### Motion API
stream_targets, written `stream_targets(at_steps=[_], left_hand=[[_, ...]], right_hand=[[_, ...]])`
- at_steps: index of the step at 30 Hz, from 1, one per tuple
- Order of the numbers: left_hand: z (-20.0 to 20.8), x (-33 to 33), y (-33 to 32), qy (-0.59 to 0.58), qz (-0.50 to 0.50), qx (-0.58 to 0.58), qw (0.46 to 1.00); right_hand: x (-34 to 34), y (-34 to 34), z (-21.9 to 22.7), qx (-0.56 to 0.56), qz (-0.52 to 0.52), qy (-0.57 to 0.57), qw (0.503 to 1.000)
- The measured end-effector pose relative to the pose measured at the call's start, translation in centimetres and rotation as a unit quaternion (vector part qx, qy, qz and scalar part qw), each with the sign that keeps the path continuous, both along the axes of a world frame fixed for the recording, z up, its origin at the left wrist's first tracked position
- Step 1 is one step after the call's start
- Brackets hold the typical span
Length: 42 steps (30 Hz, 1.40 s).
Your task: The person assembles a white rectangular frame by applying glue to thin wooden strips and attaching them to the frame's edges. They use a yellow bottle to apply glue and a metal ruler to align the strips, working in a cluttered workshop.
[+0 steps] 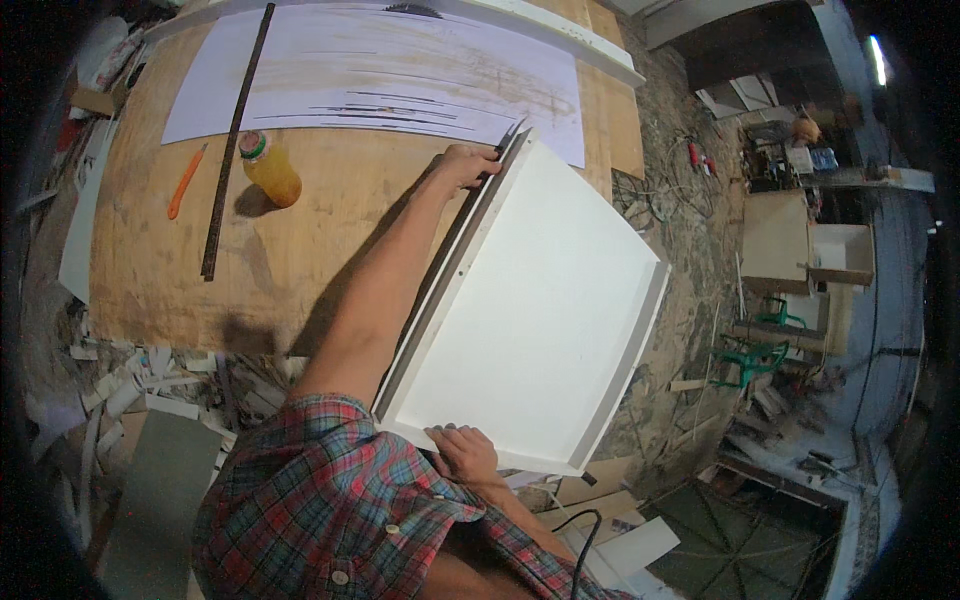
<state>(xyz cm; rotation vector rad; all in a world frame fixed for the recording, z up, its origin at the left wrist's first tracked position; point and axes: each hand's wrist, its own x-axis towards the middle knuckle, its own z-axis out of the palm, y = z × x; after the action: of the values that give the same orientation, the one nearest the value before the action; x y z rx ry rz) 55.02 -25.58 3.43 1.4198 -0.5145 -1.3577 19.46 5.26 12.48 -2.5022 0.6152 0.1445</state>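
A large white shallow box (540,300) with raised rims, much like a drawer or cabinet carcass, is held tilted at the right edge of the wooden table (330,235). My left hand (468,166) reaches across the table and grips the box's far left side near the top corner; some of its fingers are hidden behind the rim. At the near end, my right hand (465,453) has its fingers curled over the rim. Dark edging strips run along the box's left side, and a grey band lines its right rim.
On the table lie a white sheet (300,60) with thin dark strips, a long dark bar (235,150), an orange cutter knife (186,183), a bottle of yellow liquid (272,172) and a circular saw blade (413,10). Offcuts (150,390) litter the floor. Green chairs (750,360) stand at right.
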Motion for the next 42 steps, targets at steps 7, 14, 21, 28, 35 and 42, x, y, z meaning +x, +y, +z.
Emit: stream_targets(at_steps=[7,14,21,28,35,42], left_hand=[[-0.2,0.8,-0.4,0.014,-0.05,-0.038,0.998],[-0.3,2.0,-6.8,0.011,-0.024,-0.052,0.998],[0.6,0.3,-7.1,0.045,0.047,-0.008,0.998],[-1.0,0.8,-7.8,-0.145,0.023,-0.03,0.989],[-0.8,-1.5,-3.5,-0.341,0.017,-0.212,0.916],[-0.8,-4.4,6.3,-0.395,-0.072,-0.206,0.893]], right_hand=[[-0.2,-0.2,0.0,0.007,0.006,-0.023,1.0],[-0.4,-0.5,-1.1,-0.017,0.006,-0.086,0.996],[-0.2,-0.2,-0.5,-0.041,-0.003,-0.069,0.997],[-0.2,-0.7,-0.3,-0.018,0.003,-0.086,0.996],[-0.2,-1.6,0.0,-0.014,0.029,-0.07,0.997],[-1.3,-1.7,-1.9,-0.01,0.016,-0.072,0.997]])
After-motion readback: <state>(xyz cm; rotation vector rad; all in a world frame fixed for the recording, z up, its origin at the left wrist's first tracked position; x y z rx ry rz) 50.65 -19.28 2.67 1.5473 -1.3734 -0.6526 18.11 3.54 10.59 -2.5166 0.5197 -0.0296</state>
